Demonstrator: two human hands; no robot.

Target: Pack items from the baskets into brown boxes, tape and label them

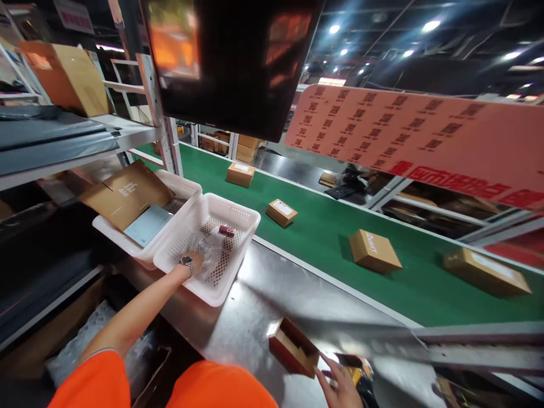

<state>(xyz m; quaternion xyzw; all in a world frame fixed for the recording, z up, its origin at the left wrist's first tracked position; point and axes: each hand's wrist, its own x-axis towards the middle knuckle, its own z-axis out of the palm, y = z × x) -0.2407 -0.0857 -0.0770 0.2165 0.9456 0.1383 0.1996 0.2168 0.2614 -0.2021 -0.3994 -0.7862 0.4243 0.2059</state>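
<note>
My left hand point(196, 262), with a watch on the wrist, reaches down into the white plastic basket point(250, 226). Its fingers are among crumpled clear plastic wrap point(209, 249) and seem closed on it, though the fingertips are partly hidden. Beyond the wrap lies a small dark red tube point(226, 231) with pale packaging beside it. Low on the metal table point(259, 283), an open small cardboard box point(284, 352) stands tilted in view. My right hand point(342, 388) holds that box by its right end, fingers at the edge.
Another white basket point(187, 184) holds a brown cardboard sheet point(131, 192) and a light blue flat box point(148, 225). Several cartons, one a taped box point(374, 250), lie on the green conveyor point(314, 249). A monitor point(233, 62) hangs above. A yellow-black device point(361, 374) is beside my right hand.
</note>
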